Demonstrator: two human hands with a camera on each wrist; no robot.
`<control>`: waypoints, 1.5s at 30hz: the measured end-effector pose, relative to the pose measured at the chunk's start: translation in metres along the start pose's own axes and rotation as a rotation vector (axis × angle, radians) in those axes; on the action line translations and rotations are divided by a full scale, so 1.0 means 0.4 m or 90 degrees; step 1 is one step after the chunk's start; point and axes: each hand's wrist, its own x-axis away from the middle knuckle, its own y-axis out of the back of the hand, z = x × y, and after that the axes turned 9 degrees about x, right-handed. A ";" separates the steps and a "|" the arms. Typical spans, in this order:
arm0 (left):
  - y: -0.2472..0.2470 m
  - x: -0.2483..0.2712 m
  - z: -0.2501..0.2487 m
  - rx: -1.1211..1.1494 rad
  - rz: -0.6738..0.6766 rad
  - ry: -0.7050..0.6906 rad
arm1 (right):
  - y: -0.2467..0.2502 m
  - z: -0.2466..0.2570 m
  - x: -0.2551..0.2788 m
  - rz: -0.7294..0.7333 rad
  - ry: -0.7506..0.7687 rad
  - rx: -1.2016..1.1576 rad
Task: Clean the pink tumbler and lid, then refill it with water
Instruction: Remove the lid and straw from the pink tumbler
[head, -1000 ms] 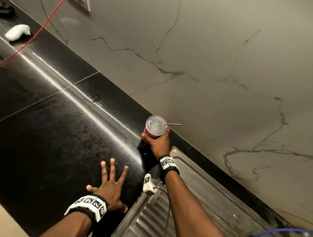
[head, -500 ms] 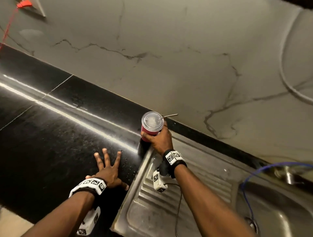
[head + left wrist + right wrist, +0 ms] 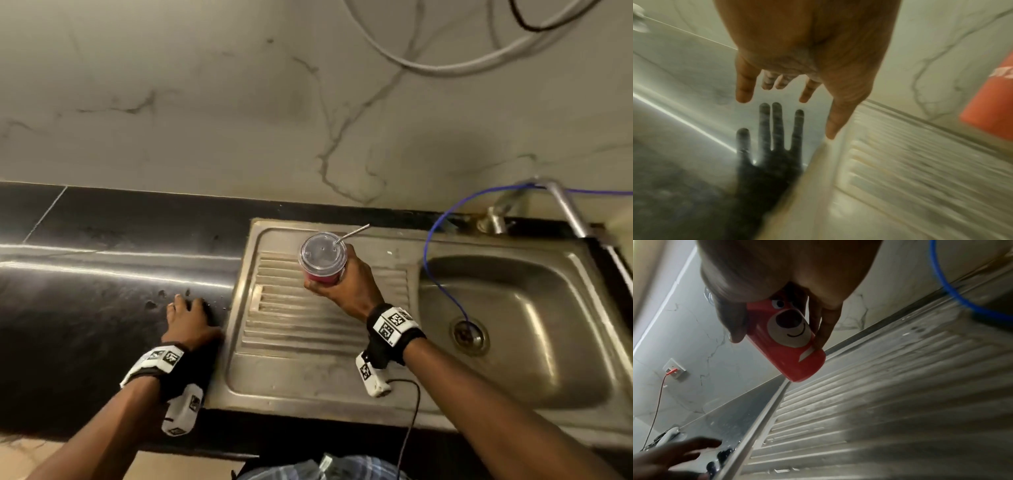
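My right hand grips the pink tumbler upright in the air above the ribbed drainboard. A clear lid closes it, and a metal straw sticks out toward the wall. In the right wrist view the tumbler shows a bear face, with my fingers wrapped round it. My left hand hovers just over the black counter left of the sink unit, fingers straight and spread. The left wrist view shows that hand above its dark reflection, with the tumbler at the right edge.
A steel sink basin with a drain lies right of the drainboard. A tap stands at the back right, and a thin blue tube runs from it into the drain. Hoses hang on the marble wall. Water drops lie beside my left hand.
My right hand has lifted the tumbler off the counter and carried it right, over the drainboard. My left hand shifted toward the sink edge. My view swung right, so the basin and tap show.
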 end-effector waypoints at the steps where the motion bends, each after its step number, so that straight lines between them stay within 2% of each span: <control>1: -0.026 0.021 -0.040 0.005 -0.009 -0.034 | 0.020 -0.018 0.023 0.001 0.000 0.005; 5: -0.143 0.134 -0.219 0.097 0.017 -0.188 | 0.078 -0.087 0.095 -0.003 -0.003 0.016; 9: -0.237 0.229 -0.384 0.204 0.083 -0.265 | 0.098 -0.145 0.132 -0.025 -0.031 0.001; 13: -0.295 0.265 -0.477 0.264 0.141 -0.298 | 0.107 -0.194 0.138 -0.025 -0.047 -0.003; 19: -0.319 0.247 -0.517 0.356 0.162 -0.288 | 0.107 -0.252 0.126 -0.020 -0.063 -0.006; 28: -0.343 0.229 -0.524 0.370 0.187 -0.309 | 0.114 -0.277 0.134 -0.015 -0.060 -0.015; 39: -0.363 0.238 -0.539 0.399 0.192 -0.378 | 0.109 -0.297 0.156 -0.005 -0.064 -0.031; 45: -0.369 0.242 -0.539 0.410 0.205 -0.367 | 0.109 -0.300 0.163 -0.005 -0.068 -0.048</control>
